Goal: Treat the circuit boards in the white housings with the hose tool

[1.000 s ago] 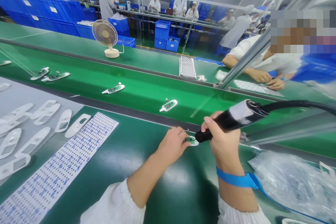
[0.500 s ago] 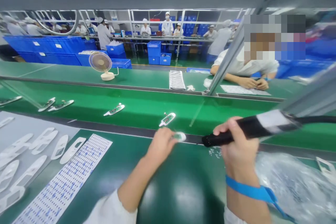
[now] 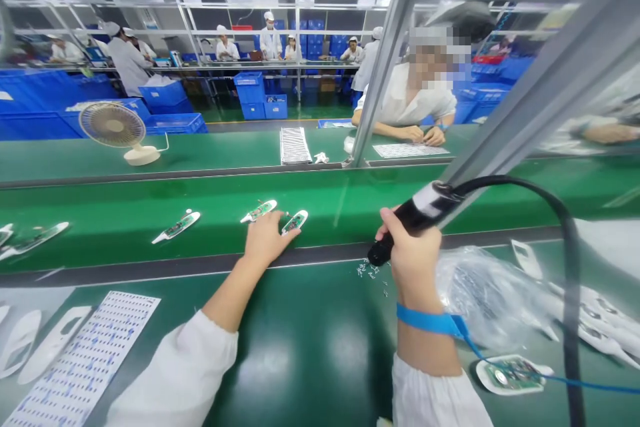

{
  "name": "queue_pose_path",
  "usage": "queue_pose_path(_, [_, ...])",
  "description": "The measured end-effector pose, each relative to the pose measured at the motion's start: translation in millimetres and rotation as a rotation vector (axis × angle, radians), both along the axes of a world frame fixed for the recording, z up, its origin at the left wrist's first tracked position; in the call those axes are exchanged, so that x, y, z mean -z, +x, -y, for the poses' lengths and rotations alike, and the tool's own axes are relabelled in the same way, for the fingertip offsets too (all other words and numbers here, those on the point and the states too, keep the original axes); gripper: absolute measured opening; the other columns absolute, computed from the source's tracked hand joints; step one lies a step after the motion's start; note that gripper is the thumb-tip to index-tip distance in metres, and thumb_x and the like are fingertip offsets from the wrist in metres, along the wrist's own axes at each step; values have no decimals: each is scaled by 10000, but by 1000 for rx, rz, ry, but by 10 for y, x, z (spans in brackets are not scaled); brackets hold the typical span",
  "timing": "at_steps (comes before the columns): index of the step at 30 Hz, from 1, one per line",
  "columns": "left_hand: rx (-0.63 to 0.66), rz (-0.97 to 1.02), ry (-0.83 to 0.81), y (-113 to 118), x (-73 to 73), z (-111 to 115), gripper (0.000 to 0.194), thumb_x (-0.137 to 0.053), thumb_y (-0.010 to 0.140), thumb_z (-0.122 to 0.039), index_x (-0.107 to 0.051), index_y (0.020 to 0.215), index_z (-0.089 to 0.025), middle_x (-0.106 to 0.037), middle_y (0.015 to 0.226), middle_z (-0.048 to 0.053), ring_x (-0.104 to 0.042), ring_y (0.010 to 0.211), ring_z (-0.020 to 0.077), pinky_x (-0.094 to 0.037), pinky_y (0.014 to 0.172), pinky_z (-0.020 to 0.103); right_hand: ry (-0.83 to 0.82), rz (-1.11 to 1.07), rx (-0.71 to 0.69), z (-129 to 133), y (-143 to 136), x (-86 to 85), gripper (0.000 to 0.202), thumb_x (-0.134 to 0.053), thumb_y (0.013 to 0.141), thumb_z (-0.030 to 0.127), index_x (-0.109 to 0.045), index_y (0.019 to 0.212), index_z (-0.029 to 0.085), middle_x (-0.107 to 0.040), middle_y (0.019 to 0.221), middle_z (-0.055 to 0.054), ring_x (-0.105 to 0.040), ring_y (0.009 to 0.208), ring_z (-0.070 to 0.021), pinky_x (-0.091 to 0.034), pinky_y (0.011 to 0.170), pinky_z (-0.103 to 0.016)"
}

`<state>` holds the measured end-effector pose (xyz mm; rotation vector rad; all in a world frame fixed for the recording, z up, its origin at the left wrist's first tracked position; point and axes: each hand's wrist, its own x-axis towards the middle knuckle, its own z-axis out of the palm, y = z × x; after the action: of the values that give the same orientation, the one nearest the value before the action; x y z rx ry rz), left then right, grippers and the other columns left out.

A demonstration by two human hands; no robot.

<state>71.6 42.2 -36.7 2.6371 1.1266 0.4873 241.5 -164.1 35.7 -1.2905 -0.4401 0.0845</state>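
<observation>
Head cam looks down at a green workbench [image 3: 310, 347] beside a conveyor belt [image 3: 125, 213]. Left hand [image 3: 265, 240] reaches out over the belt, fingers spread loose, fingertips resting on a white shell with a circuit board [image 3: 295, 221]; another one like it [image 3: 259, 210] lies just beside. Right hand [image 3: 413, 260] is wrapped tight around a black electric screwdriver [image 3: 407, 217], tip hanging over a scatter of tiny screws [image 3: 370, 271]. Clear plastic bag [image 3: 485, 293] sits right next to that wrist.
</observation>
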Motion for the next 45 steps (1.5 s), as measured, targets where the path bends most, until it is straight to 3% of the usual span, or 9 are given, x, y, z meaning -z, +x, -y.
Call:
queue_pose_path(6, [49, 31, -102, 237, -75, 239, 299, -672, 900, -275, -627, 1159, -133, -692, 1117, 129, -650, 1053, 290, -514, 887, 380, -84, 5, 73, 78, 69, -17, 291, -849, 660, 360, -642, 667, 156, -565, 491, -3, -531, 431, -166, -453, 456, -300])
queue_pose_path(10, [136, 121, -151, -53, -93, 459, 315, -699, 873, -273, -623, 1160, -169, -690, 1133, 94, -646, 1020, 259, -526, 882, 372, -76, -38, 21, 78, 63, -7, 303, -851, 670, 367, -634, 698, 158, -564, 516, 5, -536, 448, -163, -460, 464, -298])
queue_pose_path(15, [306, 179, -251, -574, 41, 925, 332, -669, 867, -228, -608, 1193, -233, -686, 1166, 51, -631, 1074, 245, -522, 924, 388, -83, -17, 16, 37, 40, 40, 319, -849, 679, 378, -621, 702, 155, -562, 515, 3, -540, 461, -163, -456, 473, -294])
queue_pose_path(20, [344, 136, -296, -721, 30, 1045, 360, -669, 857, -220, -603, 1210, -244, -670, 1215, 54, -606, 1143, 260, -487, 982, 424, -25, 26, 61, 32, 36, 40, 312, -849, 688, 360, -614, 727, 160, -573, 529, 9, -543, 455, -158, -452, 480, -291])
queue_pose_path(24, [387, 133, -272, -620, -129, 1110, 320, -688, 860, -262, -620, 1172, -250, -661, 1210, 50, -593, 1124, 266, -461, 988, 454, 80, -14, 16, 39, 19, -29, 290, -846, 673, 319, -599, 733, 178, -550, 524, 37, -528, 424, -154, -436, 449, -289])
queue_pose_path(27, [407, 170, -255, -404, -199, 1259, 229, -663, 892, -249, -641, 1119, -242, -663, 1187, 50, -579, 1119, 255, -455, 965, 446, 84, -60, -66, 40, 0, -63, 289, -837, 655, 308, -585, 727, 186, -538, 515, 44, -518, 405, -153, -416, 422, -283])
queue_pose_path(34, [411, 212, -190, 121, -127, 1479, 264, -727, 865, -253, -666, 1117, -204, -665, 1183, 61, -546, 1125, 264, -442, 923, 437, 156, -86, -332, 58, -88, -120, 241, -765, 710, 309, -554, 771, 211, -520, 518, 56, -513, 404, -154, -409, 426, -283])
queue_pose_path(38, [418, 218, -170, 142, -78, 1441, 90, -673, 899, -184, -711, 977, -207, -697, 1136, 46, -556, 1088, 245, -430, 894, 418, 200, -86, -431, 58, -133, -146, 198, -726, 747, 304, -551, 761, 215, -516, 524, 56, -511, 406, -149, -400, 443, -289])
queue_pose_path(45, [336, 269, -270, 108, -93, 1425, 64, -721, 865, -177, -735, 828, -226, -745, 1027, 11, -586, 1032, 233, -430, 866, 417, 187, -54, -493, 19, -216, -190, 228, -723, 759, 336, -526, 752, 221, -499, 525, 57, -503, 411, -145, -388, 440, -289])
